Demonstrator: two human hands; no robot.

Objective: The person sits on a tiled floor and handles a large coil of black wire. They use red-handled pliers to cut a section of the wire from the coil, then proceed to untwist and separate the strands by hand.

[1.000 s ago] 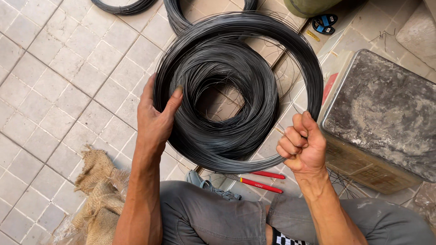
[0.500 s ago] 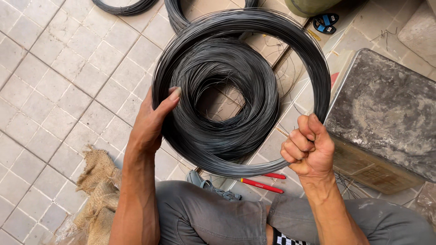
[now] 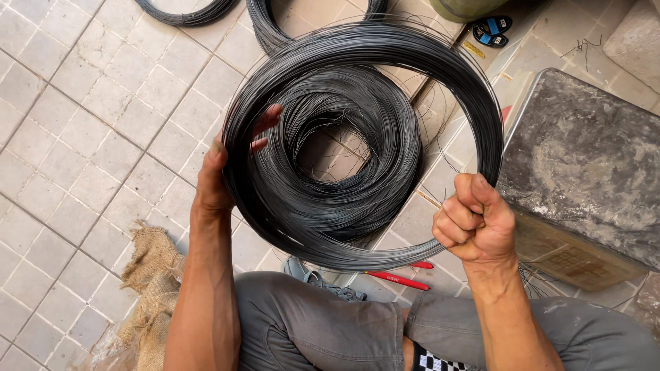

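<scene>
A: Start at the bottom of the frame. What's closest?

B: Grey trousers at the lower centre, a scrap of burlap [image 3: 148,288] at lower left, and red-handled pliers [image 3: 399,278] on the tile floor [image 3: 75,130] just above the knees.

A: And the hands?

B: The left hand [image 3: 216,175] grips the left side of the big wire coil [image 3: 357,137], thumb outside, fingers hooked through the strands. The right hand [image 3: 474,220] is a closed fist at centre right, clamped on the coil's outer loop. The coil fills the middle of the frame, tilted up off the floor.

A: Farther out?

B: A stained grey box [image 3: 584,165] at right, and more coils [image 3: 185,10] along the top edge.

A: What could go wrong?

B: I'd judge that the springy loose strands could slip from the fist and whip or tangle; thin wire could also bite the fingers threaded through it.

A: Any change from half a second ago?

B: The left hand has slid higher on the coil, its fingers deeper between strands. The fist has hardly moved.
</scene>
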